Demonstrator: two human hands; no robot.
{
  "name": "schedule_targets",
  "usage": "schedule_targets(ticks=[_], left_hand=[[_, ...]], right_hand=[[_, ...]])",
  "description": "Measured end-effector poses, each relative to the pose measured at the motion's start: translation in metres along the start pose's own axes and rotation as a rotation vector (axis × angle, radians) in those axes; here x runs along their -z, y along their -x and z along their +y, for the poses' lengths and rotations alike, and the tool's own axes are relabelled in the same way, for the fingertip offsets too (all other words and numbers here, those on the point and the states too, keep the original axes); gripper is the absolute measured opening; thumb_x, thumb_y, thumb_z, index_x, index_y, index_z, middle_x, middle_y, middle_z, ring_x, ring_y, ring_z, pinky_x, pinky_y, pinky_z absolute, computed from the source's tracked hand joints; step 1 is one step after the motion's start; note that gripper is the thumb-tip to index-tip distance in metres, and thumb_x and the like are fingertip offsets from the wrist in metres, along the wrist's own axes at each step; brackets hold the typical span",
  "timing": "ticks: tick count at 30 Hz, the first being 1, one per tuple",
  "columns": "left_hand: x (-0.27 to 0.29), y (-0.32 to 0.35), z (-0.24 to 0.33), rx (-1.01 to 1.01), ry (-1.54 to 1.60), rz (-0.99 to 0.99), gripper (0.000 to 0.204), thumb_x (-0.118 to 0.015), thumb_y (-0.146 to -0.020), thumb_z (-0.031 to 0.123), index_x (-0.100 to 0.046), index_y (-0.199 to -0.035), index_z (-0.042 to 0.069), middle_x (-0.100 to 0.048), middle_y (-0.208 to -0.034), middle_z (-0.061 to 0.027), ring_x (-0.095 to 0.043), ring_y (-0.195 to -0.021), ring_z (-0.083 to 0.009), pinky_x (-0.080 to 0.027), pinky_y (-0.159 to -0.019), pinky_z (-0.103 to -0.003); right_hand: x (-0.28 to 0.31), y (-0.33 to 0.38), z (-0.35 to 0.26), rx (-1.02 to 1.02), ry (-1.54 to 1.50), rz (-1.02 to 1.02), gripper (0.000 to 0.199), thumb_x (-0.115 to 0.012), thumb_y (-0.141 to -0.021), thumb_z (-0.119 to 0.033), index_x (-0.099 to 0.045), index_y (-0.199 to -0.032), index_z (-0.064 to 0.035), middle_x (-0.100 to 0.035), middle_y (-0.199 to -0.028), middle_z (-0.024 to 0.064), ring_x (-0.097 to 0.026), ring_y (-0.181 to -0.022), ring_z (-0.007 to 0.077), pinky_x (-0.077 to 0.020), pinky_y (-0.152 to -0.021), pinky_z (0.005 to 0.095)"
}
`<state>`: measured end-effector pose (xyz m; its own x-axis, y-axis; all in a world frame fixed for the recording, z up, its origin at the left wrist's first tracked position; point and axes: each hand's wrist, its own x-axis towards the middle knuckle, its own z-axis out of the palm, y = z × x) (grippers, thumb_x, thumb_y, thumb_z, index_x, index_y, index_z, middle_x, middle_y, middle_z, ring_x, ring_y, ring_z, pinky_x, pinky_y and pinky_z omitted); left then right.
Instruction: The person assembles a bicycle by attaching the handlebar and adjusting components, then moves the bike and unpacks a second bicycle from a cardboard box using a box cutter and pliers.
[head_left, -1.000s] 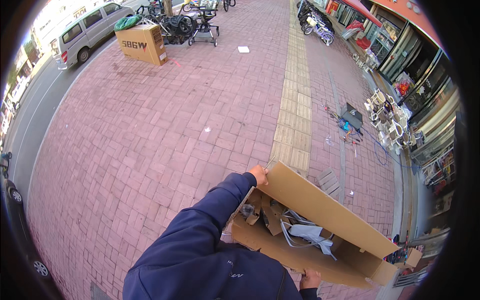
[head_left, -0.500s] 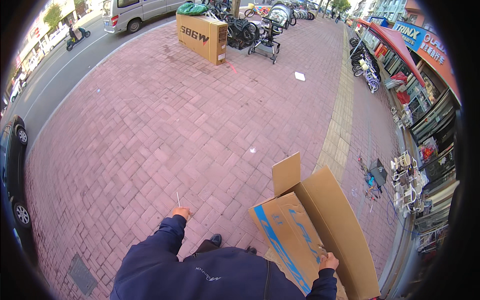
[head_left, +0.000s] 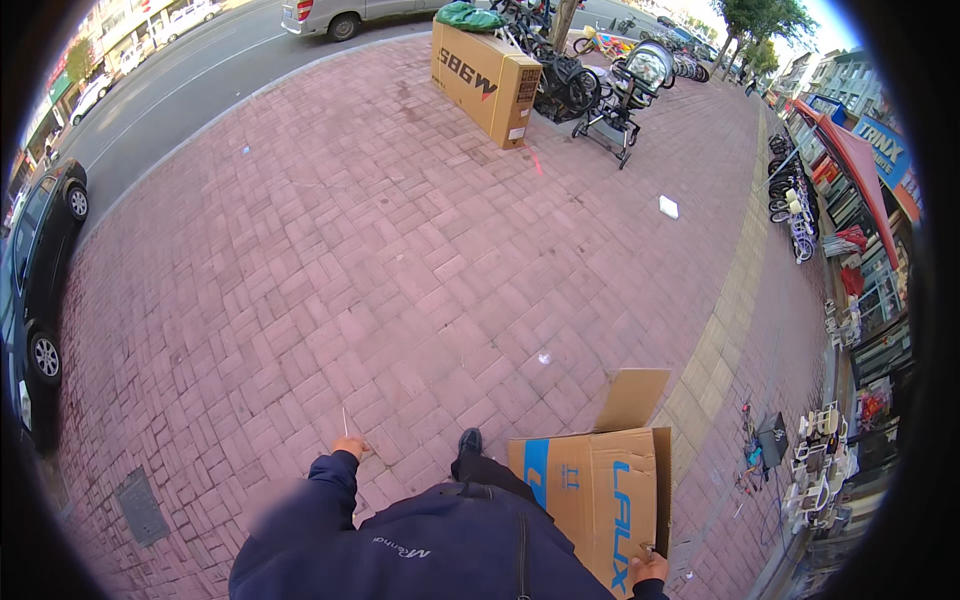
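My right hand (head_left: pixel 650 567) grips the right edge of a large brown cardboard carton (head_left: pixel 592 485) with blue print, which stands at my right side. One end flap (head_left: pixel 634 397) sticks out from its far end. The carton's lower part is hidden by my body and the frame edge. Held out at my left, my left hand (head_left: pixel 349 445) is closed around a thin white stick (head_left: pixel 345 420) that points up and away from me. What the stick is made of is too small to tell.
A brick-paved walkway (head_left: pixel 380 270) spreads ahead. Farther off stand a big taped carton (head_left: pixel 475 80), a stroller (head_left: pixel 622 95) and bicycles. A black car (head_left: pixel 45 270) is at the left. Tools and a dark box (head_left: pixel 771 438) lie at the right, near white metal frames (head_left: pixel 815 470).
The carton has swung in closer to my body, and its wide right-hand panel now shows only as a narrow edge. My foot has stepped forward. Both hands keep their hold.
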<state>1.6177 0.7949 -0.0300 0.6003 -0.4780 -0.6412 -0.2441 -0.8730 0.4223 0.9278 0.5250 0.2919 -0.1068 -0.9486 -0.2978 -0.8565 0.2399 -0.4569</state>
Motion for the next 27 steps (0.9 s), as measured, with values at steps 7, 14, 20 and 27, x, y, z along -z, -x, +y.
schedule_targets(ticks=[7, 14, 20, 27], left_hand=[[0.053, -0.018, -0.008, 0.407, -0.484, -0.292, 0.042, -0.068, -0.086, 0.045, -0.074, -0.109, 0.012, -0.071, -0.113, -0.013, -0.067, -0.106, -0.0316, -0.052, -0.092, -0.044], [0.116, -0.045, 0.028, 0.181, -0.489, -0.469, 0.043, -0.069, -0.084, 0.043, -0.073, -0.113, 0.012, -0.068, -0.12, -0.0133, -0.065, -0.112, -0.0317, -0.051, -0.093, -0.047], [0.188, -0.131, -0.009, 0.184, -0.395, -0.555, 0.042, -0.068, -0.085, 0.042, -0.072, -0.114, 0.012, -0.067, -0.123, -0.0132, -0.064, -0.114, -0.032, -0.05, -0.093, -0.048], [0.353, -0.372, 0.057, 0.305, -0.298, -0.252, 0.038, -0.06, -0.09, 0.042, -0.072, -0.114, 0.016, -0.068, -0.122, -0.009, -0.064, -0.114, -0.0292, -0.053, -0.092, -0.043]], right_hand=[[-0.012, -0.088, -0.152, 0.254, 0.397, 0.094, 0.028, -0.075, -0.064, -0.021, -0.065, -0.078, 0.0011, -0.064, -0.072, 0.0218, -0.063, -0.072, 0.0427, -0.0494, -0.064, 0.0486], [-0.109, -0.204, -0.365, 0.343, 0.358, 0.066, 0.033, -0.077, -0.07, -0.025, -0.065, -0.083, 0.0025, -0.065, -0.082, 0.025, -0.063, -0.081, 0.0441, -0.0501, -0.071, 0.0498], [-0.188, -0.272, -0.53, 0.315, 0.331, 0.135, 0.03, -0.078, -0.072, -0.023, -0.062, -0.078, 0.002, -0.064, -0.075, 0.0232, -0.062, -0.077, 0.0452, -0.0496, -0.071, 0.0503], [-0.27, -0.328, -0.699, 0.418, 0.244, 0.095, 0.029, -0.077, -0.071, -0.024, -0.063, -0.075, 0.001, -0.064, -0.074, 0.0241, -0.062, -0.076, 0.0448, -0.0497, -0.069, 0.0488]])
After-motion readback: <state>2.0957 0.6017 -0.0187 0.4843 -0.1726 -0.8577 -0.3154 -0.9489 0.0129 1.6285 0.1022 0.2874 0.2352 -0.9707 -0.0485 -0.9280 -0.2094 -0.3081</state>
